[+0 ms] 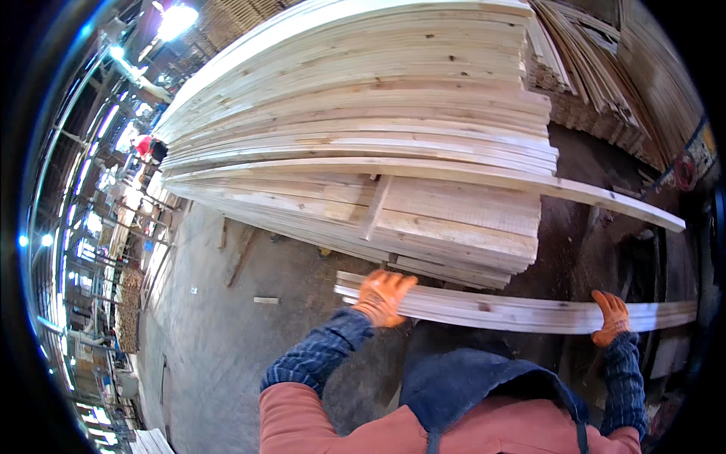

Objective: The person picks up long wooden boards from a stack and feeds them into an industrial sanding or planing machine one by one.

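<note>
A long pale wooden plank [499, 309] lies crosswise in front of me at waist height. My left hand [382, 296], in an orange glove, grips its left end from above. Near the plank's right end my right hand [611, 316], also orange-gloved, holds the near edge. Just beyond the plank rises a big stack of long light boards [378, 136]. One board [605, 198] sticks out of the stack to the right.
A grey concrete floor [219, 333] spreads to the left with small wood scraps on it. More stacked timber [605, 83] stands at the back right. A person in red [147, 147] is far off at the left, by bright windows.
</note>
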Available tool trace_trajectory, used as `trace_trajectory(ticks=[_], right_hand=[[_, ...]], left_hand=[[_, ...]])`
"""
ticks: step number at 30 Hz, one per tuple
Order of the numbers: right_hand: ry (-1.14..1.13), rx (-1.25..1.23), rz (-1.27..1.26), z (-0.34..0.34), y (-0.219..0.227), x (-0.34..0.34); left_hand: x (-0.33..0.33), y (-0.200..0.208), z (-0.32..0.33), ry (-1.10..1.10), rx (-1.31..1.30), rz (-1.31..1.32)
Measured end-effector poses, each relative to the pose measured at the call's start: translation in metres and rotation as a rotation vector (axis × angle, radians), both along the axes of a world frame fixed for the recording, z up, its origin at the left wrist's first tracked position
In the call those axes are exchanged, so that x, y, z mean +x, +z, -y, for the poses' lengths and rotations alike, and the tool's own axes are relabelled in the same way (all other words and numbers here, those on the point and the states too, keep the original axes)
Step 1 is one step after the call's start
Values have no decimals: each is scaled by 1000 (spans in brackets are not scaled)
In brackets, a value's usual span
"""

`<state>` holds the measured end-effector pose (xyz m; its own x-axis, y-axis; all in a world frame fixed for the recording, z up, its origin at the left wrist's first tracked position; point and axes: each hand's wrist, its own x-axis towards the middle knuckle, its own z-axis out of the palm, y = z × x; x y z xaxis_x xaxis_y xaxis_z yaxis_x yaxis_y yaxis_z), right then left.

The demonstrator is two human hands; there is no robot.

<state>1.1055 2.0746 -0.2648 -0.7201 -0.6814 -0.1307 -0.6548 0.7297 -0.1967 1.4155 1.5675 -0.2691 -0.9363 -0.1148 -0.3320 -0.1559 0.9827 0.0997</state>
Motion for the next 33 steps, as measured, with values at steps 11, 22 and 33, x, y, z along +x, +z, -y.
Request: trace_trajectory(ticks=[11, 22, 33], right_hand=[[-48, -199, -690, 65, 61, -153], [96, -296, -616, 43, 20, -183], [233, -349, -545, 83, 46, -104]], left_hand=[[-54, -11, -89, -207, 331, -350], [-88, 61, 181, 1322, 1305, -1464], [-64, 85, 275, 1621, 1550, -1513]])
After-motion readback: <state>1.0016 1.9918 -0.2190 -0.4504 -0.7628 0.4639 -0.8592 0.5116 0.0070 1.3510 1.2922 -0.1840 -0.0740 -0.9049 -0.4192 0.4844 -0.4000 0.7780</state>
